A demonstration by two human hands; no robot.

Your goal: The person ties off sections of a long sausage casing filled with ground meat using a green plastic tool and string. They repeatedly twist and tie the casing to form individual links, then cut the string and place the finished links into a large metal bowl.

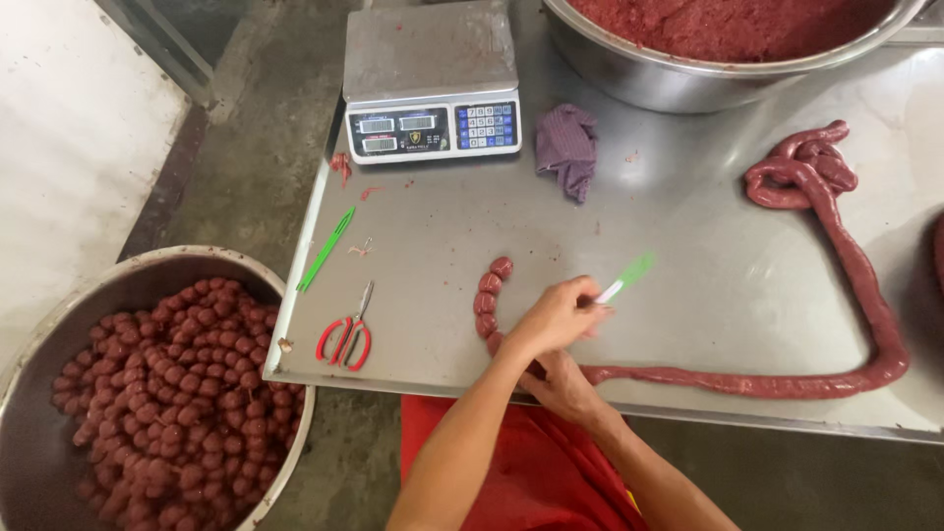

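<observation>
A long, smooth, dark red sausage rope (777,379) is laid along the near edge of a dull, scuffed steel table (688,256); its far end is gathered in a loose coil at the right, and its near end is already pinched into a short curved chain of round links (489,295). The left hand (556,317) is held over the point where the links meet the unformed rope, its fingers pinched around a thin white-and-green plastic strip (621,280), which is blurred at its green tip. The right hand (562,385) is placed just beneath, partly hidden by the left; its fingers appear to be closed on the rope at the table edge, though the grip cannot be clearly told.

A second green strip (326,248) and red-handled scissors (346,336) are seen lying to the left on the table. A flat-topped electronic scale (431,84) is set at the far edge, with a crumpled purple cloth (567,147) beside it. A large steel bowl of coarse red mince (718,39) is stood at the back, and a wide steel basin heaped with small glossy links (157,393) is placed on the floor at the left.
</observation>
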